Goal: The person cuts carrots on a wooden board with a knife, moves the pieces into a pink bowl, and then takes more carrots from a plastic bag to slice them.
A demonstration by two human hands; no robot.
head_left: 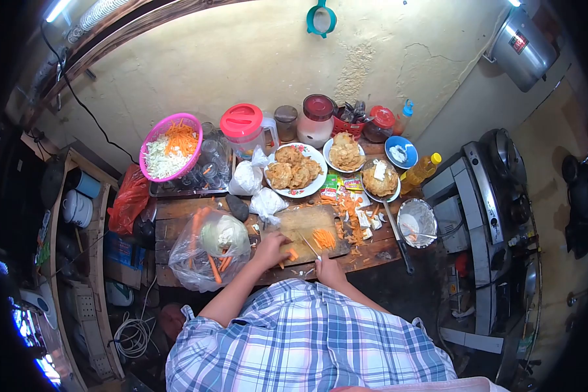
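Observation:
My right hand (331, 271) grips a knife (310, 244), its blade pointing away from me over the wooden cutting board (307, 221). To the left, my left hand (270, 249) is closed with its fingertips on a piece of carrot (293, 254) lying on the board. Cut carrot sticks (324, 239) lie in a small heap just right of the blade. A clear plastic bag (183, 258) beside my left forearm holds whole carrots (214, 268) and a pale cabbage (223, 235).
Behind the board are a plate of fritters (295, 171), more fritters (346, 154) and white powder bags (247, 178). A pink basket (144, 151) holds shredded vegetables. Peelings (355, 225), a ladle (398, 238) and a metal bowl (418, 210) lie right. A stove (487, 193) stands far right.

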